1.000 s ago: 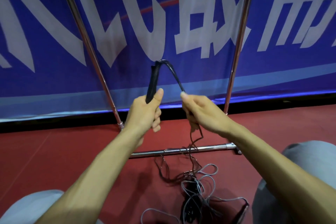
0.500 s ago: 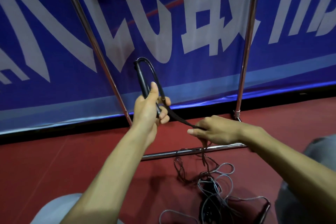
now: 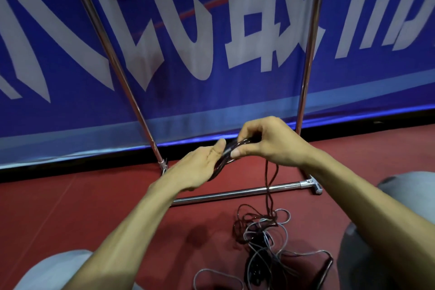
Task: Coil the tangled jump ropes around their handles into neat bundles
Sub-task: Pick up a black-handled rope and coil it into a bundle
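My left hand [image 3: 196,168] grips a black jump rope handle [image 3: 222,160] that lies tilted across its palm. My right hand [image 3: 270,142] pinches the dark red-brown rope [image 3: 269,186] against the handle's upper end, where a loop of rope lies over it. From my right hand the rope hangs straight down to a tangled pile of ropes [image 3: 263,240] on the red floor. Grey cords and dark cords are knotted together in that pile, with another black handle [image 3: 326,271] at its right edge.
A chrome rack frame stands behind my hands, with its base bar [image 3: 235,193] on the floor and two uprights [image 3: 310,54] rising in front of a blue banner [image 3: 188,42]. My knees in grey trousers [image 3: 386,231] flank the pile.
My left hand has lowered and tipped the handle from upright to slanted. My right hand came up from below and closed in on the handle, bringing rope over it.
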The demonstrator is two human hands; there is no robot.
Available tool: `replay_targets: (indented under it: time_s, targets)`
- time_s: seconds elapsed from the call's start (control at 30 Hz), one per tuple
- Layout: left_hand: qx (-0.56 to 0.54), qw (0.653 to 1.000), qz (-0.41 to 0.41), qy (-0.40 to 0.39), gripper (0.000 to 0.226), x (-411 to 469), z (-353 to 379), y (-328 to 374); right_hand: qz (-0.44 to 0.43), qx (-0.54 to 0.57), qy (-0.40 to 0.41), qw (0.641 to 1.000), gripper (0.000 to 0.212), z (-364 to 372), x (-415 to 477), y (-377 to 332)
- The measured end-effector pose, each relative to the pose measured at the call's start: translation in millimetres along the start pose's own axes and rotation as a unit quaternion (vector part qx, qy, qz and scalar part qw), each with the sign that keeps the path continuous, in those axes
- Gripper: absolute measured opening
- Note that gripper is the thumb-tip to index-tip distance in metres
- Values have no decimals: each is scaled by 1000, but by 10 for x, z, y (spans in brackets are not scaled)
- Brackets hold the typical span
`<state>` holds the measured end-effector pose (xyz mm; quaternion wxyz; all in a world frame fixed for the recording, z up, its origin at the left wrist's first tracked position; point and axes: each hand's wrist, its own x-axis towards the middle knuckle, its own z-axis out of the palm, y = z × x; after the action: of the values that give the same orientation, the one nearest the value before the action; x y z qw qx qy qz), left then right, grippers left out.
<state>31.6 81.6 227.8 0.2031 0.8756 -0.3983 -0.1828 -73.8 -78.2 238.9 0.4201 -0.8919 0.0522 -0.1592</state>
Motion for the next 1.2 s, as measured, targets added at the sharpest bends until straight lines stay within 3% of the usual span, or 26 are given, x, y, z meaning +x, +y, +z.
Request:
replay_targets:
  time_s: [0.17, 0.23, 0.37, 0.57, 0.7, 0.77, 0.9, 1.03, 1.13, 1.2]
  targets:
    - [-22, 997, 44, -57, 103, -51, -58, 115, 53, 60, 92, 993, 37, -92, 5, 21]
    - [-8, 995, 68, -69, 91, -64, -67, 111, 71, 87, 91, 989, 38, -89, 14, 37]
    - [13, 994, 85, -75, 45, -57, -91, 47, 74, 133, 70, 986, 34, -110, 34, 12]
    - [-69, 989, 53, -121, 51, -106, -84, 114, 64, 175, 25, 982, 21, -104, 7, -46]
    - [-232, 967, 70, -77, 53, -112, -129, 112, 118, 398, 45, 909, 12, -89, 46, 6]
    - [-317, 945, 69, -49, 46, -101, -165, 110, 127, 444, 41, 886, 11, -38, 57, 17]
    - [-415, 909, 34, 22, 38, -41, -154, 104, 121, 293, 1, 948, 13, 131, 39, 12]
    - [-488, 866, -20, 108, 43, 5, -99, 106, 128, 139, -104, 976, 13, 248, 13, 31]
    - [-430, 893, -29, 128, 52, 46, -70, 55, 144, -22, -192, 970, 16, 264, -19, 100]
    - [-341, 933, -13, 117, 40, 48, -51, 18, 119, -113, -222, 961, 20, 255, -30, 132]
